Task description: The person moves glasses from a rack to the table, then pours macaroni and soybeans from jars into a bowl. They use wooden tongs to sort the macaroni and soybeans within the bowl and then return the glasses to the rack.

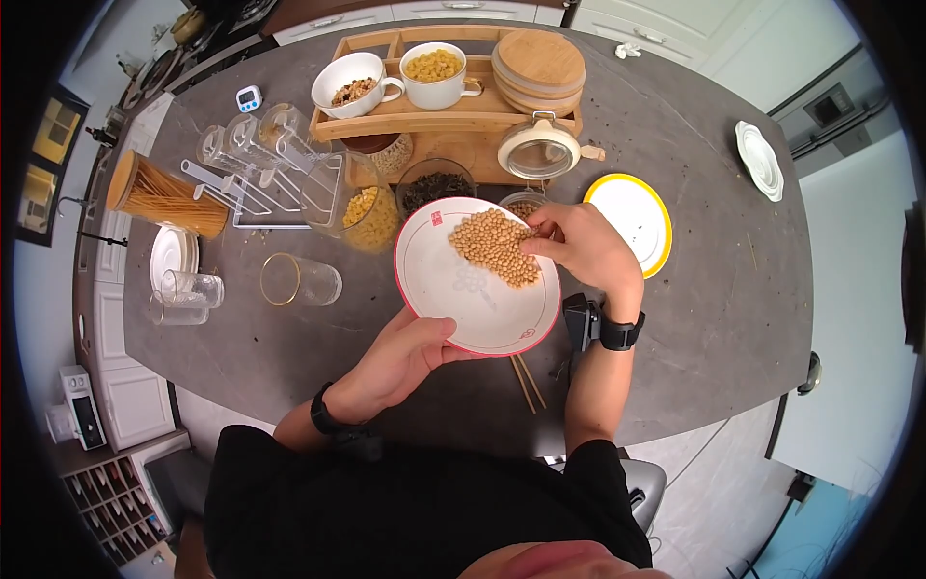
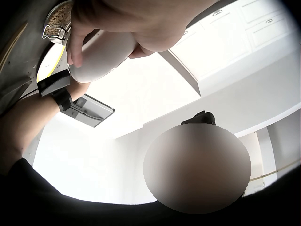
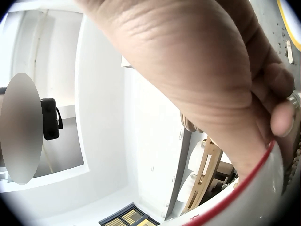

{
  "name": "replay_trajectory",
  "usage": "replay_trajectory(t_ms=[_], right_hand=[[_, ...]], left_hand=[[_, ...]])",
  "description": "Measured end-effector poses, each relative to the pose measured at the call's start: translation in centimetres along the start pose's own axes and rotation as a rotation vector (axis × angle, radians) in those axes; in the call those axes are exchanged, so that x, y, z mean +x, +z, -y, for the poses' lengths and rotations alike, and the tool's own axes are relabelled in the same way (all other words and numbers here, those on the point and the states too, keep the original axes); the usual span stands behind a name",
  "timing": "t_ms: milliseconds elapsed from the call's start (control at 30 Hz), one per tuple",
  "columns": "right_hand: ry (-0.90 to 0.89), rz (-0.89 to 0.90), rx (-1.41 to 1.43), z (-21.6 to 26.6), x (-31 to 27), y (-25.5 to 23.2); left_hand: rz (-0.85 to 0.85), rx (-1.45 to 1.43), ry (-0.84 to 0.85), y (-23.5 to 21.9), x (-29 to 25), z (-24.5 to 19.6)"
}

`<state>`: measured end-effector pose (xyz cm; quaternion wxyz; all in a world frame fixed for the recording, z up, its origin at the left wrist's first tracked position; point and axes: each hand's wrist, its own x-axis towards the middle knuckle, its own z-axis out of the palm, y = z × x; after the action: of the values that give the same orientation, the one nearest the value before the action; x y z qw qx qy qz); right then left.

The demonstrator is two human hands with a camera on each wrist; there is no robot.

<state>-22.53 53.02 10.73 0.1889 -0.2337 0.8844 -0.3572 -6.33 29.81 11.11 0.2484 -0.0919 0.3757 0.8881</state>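
My left hand (image 1: 400,357) holds a white bowl (image 1: 434,270) with a red rim, thumb over its near edge and fingers underneath. Tan soybeans (image 1: 492,246) are heaped toward the bowl's far side. From the right, my right hand (image 1: 588,249) reaches over the rim, with bent fingers and thumb at the beans; I cannot tell if any are pinched. In the right wrist view its curled fingers (image 3: 282,117) hang close above the red rim. Just behind the bowl stands an open clip-top jar (image 1: 524,205) with beans inside, its lid (image 1: 540,150) tipped back.
Glass containers of yellow pasta (image 1: 371,217) and dark dried food (image 1: 439,183) stand beyond the bowl. A wooden rack (image 1: 453,121) carries two white cups. A yellow-rimmed plate (image 1: 632,227) lies right, chopsticks (image 1: 526,381) in front, a tipped glass (image 1: 304,282) left.
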Motion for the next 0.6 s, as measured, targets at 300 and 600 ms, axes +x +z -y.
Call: replay_trajectory(t_ms=[300, 600], right_hand=[[-0.049, -0.175, -0.051, -0.6, 0.8, 1.0], [-0.02, 0.036, -0.026, 0.9, -0.3, -0.2]], left_hand=[[-0.002, -0.005, 0.004, 0.0, 0.0, 0.0], [0.001, -0.013, 0.006, 0.1, 0.0, 0.0]])
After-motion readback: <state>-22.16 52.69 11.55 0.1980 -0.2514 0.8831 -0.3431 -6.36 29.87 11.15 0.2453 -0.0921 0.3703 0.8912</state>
